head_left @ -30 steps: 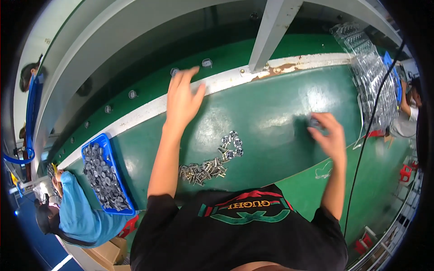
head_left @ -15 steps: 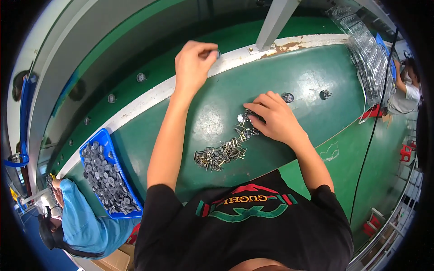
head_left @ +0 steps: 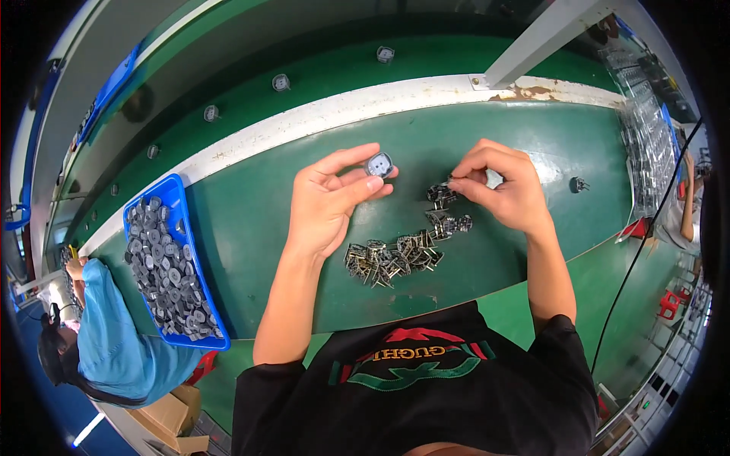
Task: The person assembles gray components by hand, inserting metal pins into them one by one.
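The left hand (head_left: pixel 331 201) pinches a small round part (head_left: pixel 379 164) between thumb and fingertips, above the counter (head_left: pixel 251 220). The right hand (head_left: pixel 506 186) seems to pinch a metal clip (head_left: pixel 441 194) just right of it, its grip pressed together. Joining them looks next; that calls for alignment. The clip pile (head_left: pixel 395 254) lies below the part, and a blue bin (head_left: pixel 171 266) lies far left.

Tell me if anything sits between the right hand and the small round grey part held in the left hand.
Nothing visible does. The left hand pinches the small round grey part above the green table; the right hand is beside it, pinching a small dark metal piece, with only bare tabletop between them.
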`<move>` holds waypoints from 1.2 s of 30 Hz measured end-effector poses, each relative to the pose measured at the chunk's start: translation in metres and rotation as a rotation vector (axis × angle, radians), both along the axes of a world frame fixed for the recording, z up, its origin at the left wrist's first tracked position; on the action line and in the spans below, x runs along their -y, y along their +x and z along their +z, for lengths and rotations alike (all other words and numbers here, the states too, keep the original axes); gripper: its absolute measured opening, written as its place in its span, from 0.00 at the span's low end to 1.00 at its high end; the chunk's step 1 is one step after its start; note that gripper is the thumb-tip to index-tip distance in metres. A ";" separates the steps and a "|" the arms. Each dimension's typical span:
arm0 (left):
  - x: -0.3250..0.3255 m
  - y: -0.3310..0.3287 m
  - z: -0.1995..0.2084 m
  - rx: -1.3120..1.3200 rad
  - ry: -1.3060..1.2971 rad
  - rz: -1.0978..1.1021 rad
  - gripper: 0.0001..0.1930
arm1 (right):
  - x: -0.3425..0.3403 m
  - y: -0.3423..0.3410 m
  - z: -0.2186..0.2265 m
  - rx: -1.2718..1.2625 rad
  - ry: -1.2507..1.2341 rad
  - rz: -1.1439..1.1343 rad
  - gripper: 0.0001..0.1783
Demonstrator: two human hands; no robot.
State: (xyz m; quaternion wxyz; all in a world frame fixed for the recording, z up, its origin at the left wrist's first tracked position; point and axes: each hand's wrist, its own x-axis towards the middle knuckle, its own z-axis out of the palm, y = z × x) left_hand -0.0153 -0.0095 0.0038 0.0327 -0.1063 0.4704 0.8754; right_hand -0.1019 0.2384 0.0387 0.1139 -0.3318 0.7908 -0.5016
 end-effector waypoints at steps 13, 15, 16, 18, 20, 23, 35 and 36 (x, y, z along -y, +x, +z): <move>0.007 0.003 -0.016 -0.083 0.222 -0.121 0.18 | 0.051 -0.005 0.001 -0.438 -0.134 0.141 0.13; 0.000 0.003 -0.011 -0.066 0.215 -0.108 0.18 | 0.052 0.001 -0.001 -0.362 -0.167 0.049 0.11; -0.003 0.003 -0.010 -0.055 0.204 -0.096 0.18 | 0.054 0.003 -0.002 -0.359 -0.167 0.046 0.11; -0.006 0.002 -0.011 -0.052 0.233 -0.105 0.18 | 0.056 0.005 -0.002 -0.357 -0.178 -0.009 0.10; -0.006 0.002 -0.013 -0.054 0.262 -0.113 0.18 | 0.056 0.005 -0.002 -0.380 -0.168 -0.013 0.10; -0.004 0.002 -0.016 -0.058 0.279 -0.174 0.19 | 0.054 0.006 -0.002 -0.393 -0.158 -0.023 0.09; -0.011 0.008 -0.018 0.012 0.257 -0.069 0.18 | 0.059 0.014 -0.017 -0.484 -0.096 -0.058 0.10; -0.012 0.005 -0.016 0.024 0.127 -0.034 0.17 | 0.060 0.013 -0.022 -0.504 -0.104 -0.077 0.09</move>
